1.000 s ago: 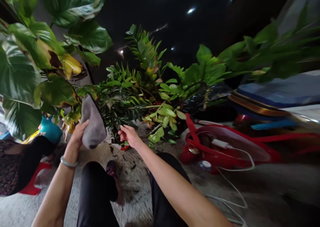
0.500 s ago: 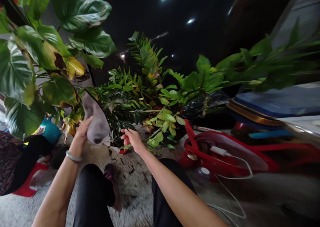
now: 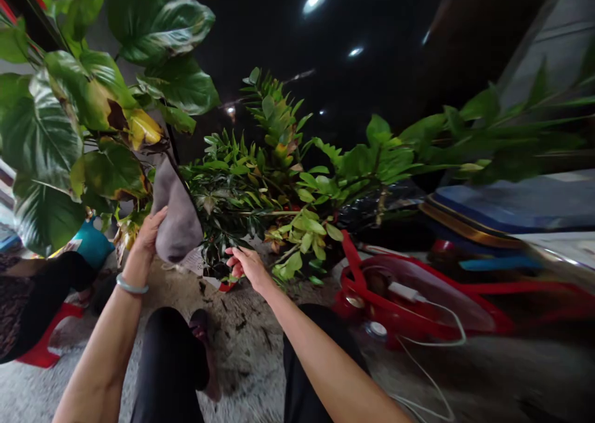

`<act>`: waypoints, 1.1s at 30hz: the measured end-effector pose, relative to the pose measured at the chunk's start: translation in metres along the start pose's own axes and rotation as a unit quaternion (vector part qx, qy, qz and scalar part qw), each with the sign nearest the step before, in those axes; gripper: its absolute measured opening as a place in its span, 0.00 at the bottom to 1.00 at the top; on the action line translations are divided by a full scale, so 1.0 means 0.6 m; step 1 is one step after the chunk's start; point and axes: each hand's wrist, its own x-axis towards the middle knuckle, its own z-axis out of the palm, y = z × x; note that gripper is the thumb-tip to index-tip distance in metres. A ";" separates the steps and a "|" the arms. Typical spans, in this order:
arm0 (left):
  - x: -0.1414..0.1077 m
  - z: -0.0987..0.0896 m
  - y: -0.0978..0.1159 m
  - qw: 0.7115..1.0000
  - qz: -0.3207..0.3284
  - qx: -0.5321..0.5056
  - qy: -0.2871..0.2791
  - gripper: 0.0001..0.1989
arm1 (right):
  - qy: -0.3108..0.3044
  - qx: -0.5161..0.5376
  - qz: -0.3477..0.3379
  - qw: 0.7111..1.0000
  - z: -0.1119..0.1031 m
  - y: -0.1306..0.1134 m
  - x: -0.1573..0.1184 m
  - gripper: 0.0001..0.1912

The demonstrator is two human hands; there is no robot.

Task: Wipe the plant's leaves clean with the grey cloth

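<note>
A small red pot holds a leafy green plant, mostly hidden behind foliage. The left hand grips a grey cloth against a dark stem, higher up than a moment ago; the right hand, open, reaches among low stems just above the pot.

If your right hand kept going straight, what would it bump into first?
The right hand would probably touch the dark green leaves first, though the depth is hard to judge.
</note>
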 end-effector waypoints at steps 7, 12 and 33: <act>-0.112 -0.018 -0.131 0.969 -0.148 0.061 -0.190 0.22 | -0.018 -0.002 -0.004 1.000 -0.014 0.000 -0.004 0.15; -0.102 -0.052 -0.031 0.999 -0.031 -0.021 -0.037 0.26 | -0.007 -0.018 -0.001 1.000 -0.017 0.000 -0.006 0.14; -0.022 0.011 0.006 0.993 0.080 -0.067 0.054 0.25 | -0.006 -0.019 0.023 1.000 -0.014 -0.006 -0.002 0.13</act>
